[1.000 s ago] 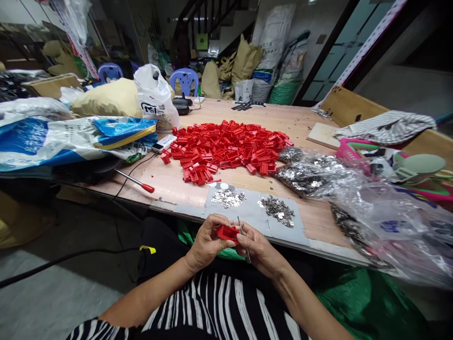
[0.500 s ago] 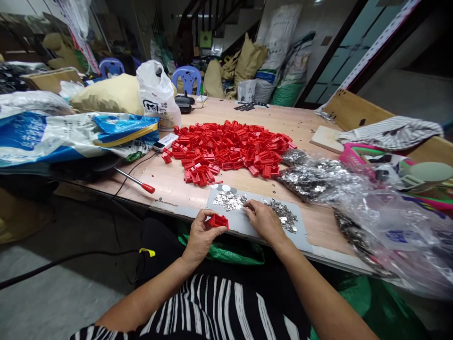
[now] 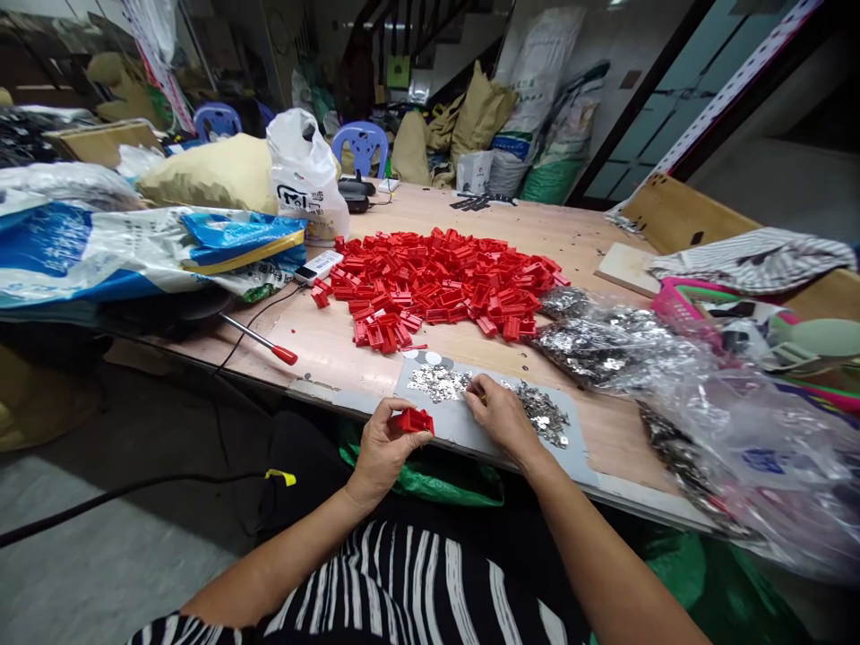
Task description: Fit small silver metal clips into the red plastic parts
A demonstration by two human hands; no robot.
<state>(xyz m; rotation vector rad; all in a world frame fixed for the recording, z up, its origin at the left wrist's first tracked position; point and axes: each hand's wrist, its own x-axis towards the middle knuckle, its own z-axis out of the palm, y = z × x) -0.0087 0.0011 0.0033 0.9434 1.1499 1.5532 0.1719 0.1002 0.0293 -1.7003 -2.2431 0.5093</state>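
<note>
Between the thumb and fingers of my left hand (image 3: 384, 448) is a small red plastic housing (image 3: 412, 421), held just off the table's front edge. My right hand (image 3: 501, 417) rests over a grey mat (image 3: 457, 417), fingertips bent together at the right side of a heap of shiny flat metal pieces (image 3: 438, 383). Whatever those fingertips pinch is too small to make out. A second heap of darker metal pieces (image 3: 543, 414) lies just beyond the right hand. Farther back spreads a large pile of red plastic housings (image 3: 443, 278).
Clear plastic bags of metal parts (image 3: 605, 345) crowd the right side, near a pink basket (image 3: 678, 309). On the left lie a blue and white sack (image 3: 134, 251), a white plastic bag (image 3: 309, 179) and a red-tipped lever (image 3: 283, 355). A green bag (image 3: 443, 484) hangs below the edge.
The view has shifted slightly. My left hand still holds the red housing, and my right fingertips have drawn closer together beside the shiny metal pieces.
</note>
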